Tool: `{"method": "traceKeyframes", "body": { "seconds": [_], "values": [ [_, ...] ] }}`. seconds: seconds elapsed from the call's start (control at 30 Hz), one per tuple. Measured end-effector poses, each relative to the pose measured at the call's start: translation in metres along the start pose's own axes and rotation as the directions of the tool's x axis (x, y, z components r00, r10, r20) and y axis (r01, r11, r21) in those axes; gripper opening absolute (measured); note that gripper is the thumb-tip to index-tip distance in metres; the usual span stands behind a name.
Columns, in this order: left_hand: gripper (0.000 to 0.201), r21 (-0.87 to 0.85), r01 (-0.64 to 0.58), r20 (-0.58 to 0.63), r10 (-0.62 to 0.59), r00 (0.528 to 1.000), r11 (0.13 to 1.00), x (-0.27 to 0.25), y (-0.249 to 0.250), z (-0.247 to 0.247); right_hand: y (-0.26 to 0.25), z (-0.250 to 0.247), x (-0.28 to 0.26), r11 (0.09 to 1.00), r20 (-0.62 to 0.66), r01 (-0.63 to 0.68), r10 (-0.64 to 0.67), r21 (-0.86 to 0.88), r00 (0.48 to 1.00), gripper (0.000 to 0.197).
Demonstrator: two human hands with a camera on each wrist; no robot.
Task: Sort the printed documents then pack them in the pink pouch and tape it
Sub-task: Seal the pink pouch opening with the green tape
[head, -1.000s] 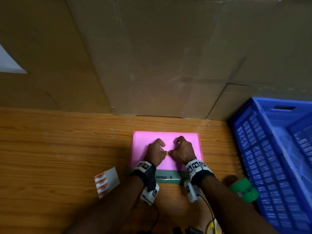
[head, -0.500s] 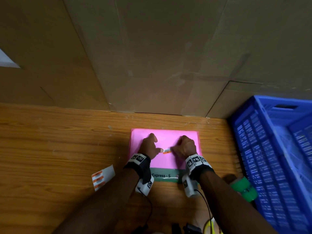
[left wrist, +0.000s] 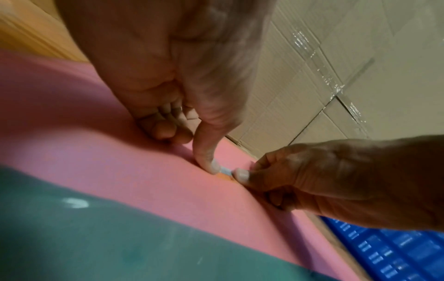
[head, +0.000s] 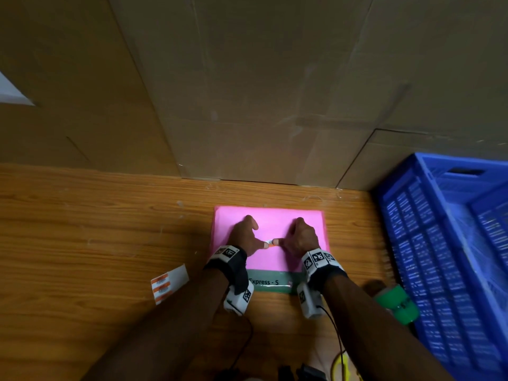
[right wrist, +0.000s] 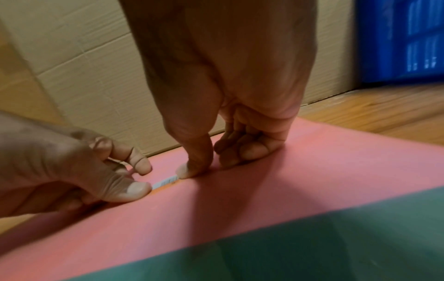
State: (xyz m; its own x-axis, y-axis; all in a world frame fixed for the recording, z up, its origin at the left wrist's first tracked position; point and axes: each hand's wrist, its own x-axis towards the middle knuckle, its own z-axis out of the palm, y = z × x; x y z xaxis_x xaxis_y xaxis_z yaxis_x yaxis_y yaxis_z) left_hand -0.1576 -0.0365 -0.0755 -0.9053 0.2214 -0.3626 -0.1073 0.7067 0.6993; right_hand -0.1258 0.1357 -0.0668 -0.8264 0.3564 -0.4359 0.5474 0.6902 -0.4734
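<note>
Both thumbs are pressing a small label (head: pixel 270 242) flat onto the pink pouch (head: pixel 275 224), other fingers curled, holding nothing; the thin, slippery-looking pouch seems best pinned from above.

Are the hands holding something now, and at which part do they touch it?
Nothing is lifted. The left hand and right hand press their thumbs on the two ends of a small white-and-orange sticker, flat on the pink pouch.
</note>
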Motion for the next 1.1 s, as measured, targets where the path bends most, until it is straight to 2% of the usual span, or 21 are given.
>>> {"method": "traceKeyframes", "body": {
  "seconds": [0.13,0.2,0.27,0.37,0.53,0.73,0.83,0.9,1.0,1.1],
  "values": [
    [0.034,0.004,0.022,-0.006,-0.022,1.0,1.0,0.002,0.0,-0.003,0.009,-0.003,0.002,0.999,-0.019,0.029,-0.029,0.038,0.999,0.029],
    [0.039,0.032,0.008,-0.029,-0.007,1.0,0.999,-0.001,0.002,-0.002,0.008,-0.005,0.0,0.998,0.007,0.036,-0.036,0.058,0.999,0.034],
    [0.048,0.07,-0.015,-0.062,0.019,0.998,0.997,-0.003,0.004,0.001,0.005,-0.005,-0.002,0.999,0.048,0.03,-0.032,0.032,0.998,0.053],
    [0.048,0.095,-0.024,-0.077,0.031,0.997,0.995,-0.004,0.003,0.005,0.005,0.0,-0.002,0.999,0.039,0.043,-0.043,-0.014,0.998,0.065],
    [0.043,0.089,0.017,-0.066,-0.011,0.998,0.996,-0.003,0.004,0.003,0.002,0.0,0.002,1.0,0.018,-0.025,0.025,0.016,1.0,0.049],
    [0.033,0.047,0.021,-0.045,-0.019,0.999,0.999,-0.004,0.002,0.003,0.004,0.003,0.008,0.997,0.006,-0.057,0.057,0.056,0.998,0.039],
    [0.029,-0.013,0.008,-0.017,-0.008,1.0,1.0,-0.011,-0.001,-0.004,0.004,0.001,0.01,0.998,0.035,-0.049,0.047,0.048,0.998,0.037],
    [0.034,-0.016,-0.035,-0.001,0.035,0.999,0.999,-0.024,0.0,-0.006,0.004,-0.006,0.006,0.999,0.083,-0.023,0.019,0.045,0.996,0.036],
    [0.034,-0.087,-0.095,-0.094,0.087,0.992,0.992,-0.052,-0.004,-0.009,0.01,-0.016,0.006,0.997,0.166,0.049,-0.057,0.051,0.985,0.038],
    [0.023,-0.078,-0.181,-0.273,0.153,0.95,0.981,-0.083,-0.021,-0.016,0.026,-0.03,-0.001,0.993,0.099,0.114,-0.117,0.037,0.988,0.027]
  ]
}}
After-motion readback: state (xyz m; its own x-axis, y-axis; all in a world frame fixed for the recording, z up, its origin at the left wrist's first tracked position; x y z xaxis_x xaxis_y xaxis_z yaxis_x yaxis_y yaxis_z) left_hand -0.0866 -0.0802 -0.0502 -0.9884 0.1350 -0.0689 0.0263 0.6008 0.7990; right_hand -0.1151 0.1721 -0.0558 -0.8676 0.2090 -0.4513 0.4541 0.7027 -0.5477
